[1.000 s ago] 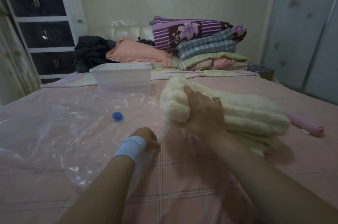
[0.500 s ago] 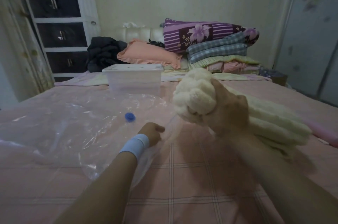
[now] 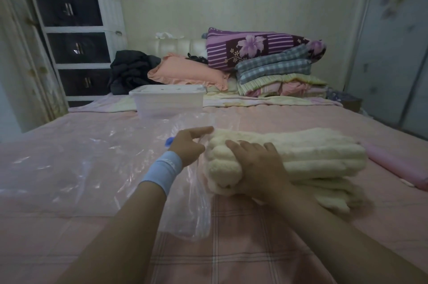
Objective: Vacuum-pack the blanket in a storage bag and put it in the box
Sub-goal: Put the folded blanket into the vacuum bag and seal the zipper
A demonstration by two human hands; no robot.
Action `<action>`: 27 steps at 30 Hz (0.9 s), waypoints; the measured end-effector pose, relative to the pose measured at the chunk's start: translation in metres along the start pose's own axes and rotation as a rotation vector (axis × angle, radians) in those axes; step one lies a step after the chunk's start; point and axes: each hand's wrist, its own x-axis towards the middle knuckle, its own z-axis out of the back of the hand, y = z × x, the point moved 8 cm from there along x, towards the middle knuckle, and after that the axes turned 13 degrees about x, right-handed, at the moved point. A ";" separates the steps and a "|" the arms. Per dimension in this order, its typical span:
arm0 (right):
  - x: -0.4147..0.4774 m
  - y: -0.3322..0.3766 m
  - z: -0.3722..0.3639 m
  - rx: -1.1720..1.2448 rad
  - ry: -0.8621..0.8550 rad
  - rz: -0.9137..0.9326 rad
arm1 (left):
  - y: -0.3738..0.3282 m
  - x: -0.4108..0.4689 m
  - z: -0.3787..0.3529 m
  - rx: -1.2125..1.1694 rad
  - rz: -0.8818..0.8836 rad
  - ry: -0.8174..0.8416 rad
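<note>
loading step, centre frame: right hand (image 3: 257,165) grips blanket (image 3: 312,154) end, left hand (image 3: 187,147) at storage bag (image 3: 92,156) mouth, pinch unclear; next, slide blanket inside.

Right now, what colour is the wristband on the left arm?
Light blue; the wristband shows best in the head view.

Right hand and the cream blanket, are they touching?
Touching. The head view shows the right hand curled over the near end of the cream blanket, denting its pile.
</note>
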 end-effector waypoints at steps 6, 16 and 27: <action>0.036 0.003 0.010 -0.098 -0.163 -0.121 | -0.022 -0.014 0.017 0.035 -0.161 -0.002; 0.036 0.038 -0.077 -0.066 0.241 0.002 | -0.006 -0.015 0.031 -0.026 -0.149 -0.178; -0.020 -0.037 -0.037 -0.217 0.272 -0.120 | -0.003 0.001 -0.024 0.694 -0.170 0.010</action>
